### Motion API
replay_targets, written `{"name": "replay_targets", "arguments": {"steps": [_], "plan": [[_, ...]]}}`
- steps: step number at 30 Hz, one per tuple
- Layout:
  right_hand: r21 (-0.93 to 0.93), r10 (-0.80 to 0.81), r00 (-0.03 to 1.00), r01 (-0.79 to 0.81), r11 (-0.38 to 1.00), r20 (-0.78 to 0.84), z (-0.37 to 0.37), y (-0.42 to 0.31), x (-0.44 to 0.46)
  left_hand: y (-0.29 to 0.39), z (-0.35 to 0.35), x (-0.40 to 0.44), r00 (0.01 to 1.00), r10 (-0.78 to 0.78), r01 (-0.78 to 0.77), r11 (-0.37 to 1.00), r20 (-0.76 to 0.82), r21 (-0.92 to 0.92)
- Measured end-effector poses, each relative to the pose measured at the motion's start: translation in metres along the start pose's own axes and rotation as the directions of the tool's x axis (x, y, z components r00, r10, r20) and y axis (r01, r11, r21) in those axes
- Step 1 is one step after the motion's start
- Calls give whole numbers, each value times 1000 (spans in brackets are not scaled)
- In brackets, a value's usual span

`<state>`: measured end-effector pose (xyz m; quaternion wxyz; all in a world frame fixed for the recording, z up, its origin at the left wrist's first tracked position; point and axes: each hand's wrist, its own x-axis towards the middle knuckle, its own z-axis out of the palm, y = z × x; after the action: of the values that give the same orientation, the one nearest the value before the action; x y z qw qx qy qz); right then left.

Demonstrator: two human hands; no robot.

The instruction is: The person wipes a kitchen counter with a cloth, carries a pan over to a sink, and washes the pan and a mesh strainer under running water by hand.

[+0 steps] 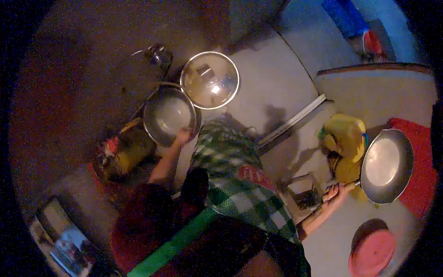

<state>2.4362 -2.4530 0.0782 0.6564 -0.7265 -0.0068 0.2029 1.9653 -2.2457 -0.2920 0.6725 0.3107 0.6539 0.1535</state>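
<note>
My left hand (184, 136) is closed on the rim of a round metal pot (169, 116), whose inside faces the camera. Just beyond the pot, a glass lid (210, 83) with a metal rim and a dark knob lies on the pale surface. On the right side, my right hand (334, 191) grips the handle of a frying pan (386, 166). The pan is held tilted, its light inner face toward the camera. A yellow bag or cloth (345, 136) sits close to the pan's left edge.
A pink round stool or lid (374, 254) is at the lower right, and a red cloth (419, 171) lies behind the pan. A small box-like rack (302, 191) stands near my right hand. Mixed items (121, 154) fill a red container at left.
</note>
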Motion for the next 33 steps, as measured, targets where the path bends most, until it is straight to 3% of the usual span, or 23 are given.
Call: {"name": "replay_targets", "arguments": {"steps": [2,4,6,7,8,10,11,14,15,18,19,22,23,26,33], "plan": [[-51,9,1000,-9,999,-9,-2,-2,-2,-25,-9,-33,999,26,-28,998,40,48],[0,-12,993,12,1000,116,-18,2,9,-49,4,-73,994,-89,89,996,-59,-13],[69,52,994,-59,996,92,-41,47,-17,-91,-60,-90,982,-167,173,982,-84,71],[64,51,991,-59,996,123,-71,40,32,-93,-54,-136,992,-63,64,998,-109,10],[60,49,987,-58,997,154,-101,34,81,-102,52,-146,987,-87,89,996,-133,7],[73,97,986,-107,992,134,-76,9,68,-129,62,-165,976,-142,142,990,-165,-9],[17,131,928,-146,989,348,-84,12,80,-148,59,-168,979,-120,115,992,-165,-41],[-4,108,927,-114,993,359,-69,17,42,-192,24,-182,984,-73,57,993,-162,-103],[-18,147,952,-148,989,267,-57,12,33,-199,23,-189,979,-83,60,990,-184,-127],[-30,145,919,-144,989,367,-60,19,39,-206,32,-221,967,-115,71,979,-228,-194],[-26,148,944,-147,989,296,-50,18,19,-180,5,-205,974,-100,68,985,-202,-159],[-56,155,936,-145,988,315,-43,9,-9,-200,-10,-230,986,-129,102,968,-104,-228],[-40,149,935,-144,989,321,-34,2,-19,-184,-6,-242,985,-80,50,980,-154,-194],[15,159,939,-172,985,304,-13,-12,-42,-109,-21,-264,981,-109,94,991,-160,-98],[1,127,960,-132,991,251,-36,-9,-51,-163,-59,-255,962,-179,180,984,-205,-13]]}}
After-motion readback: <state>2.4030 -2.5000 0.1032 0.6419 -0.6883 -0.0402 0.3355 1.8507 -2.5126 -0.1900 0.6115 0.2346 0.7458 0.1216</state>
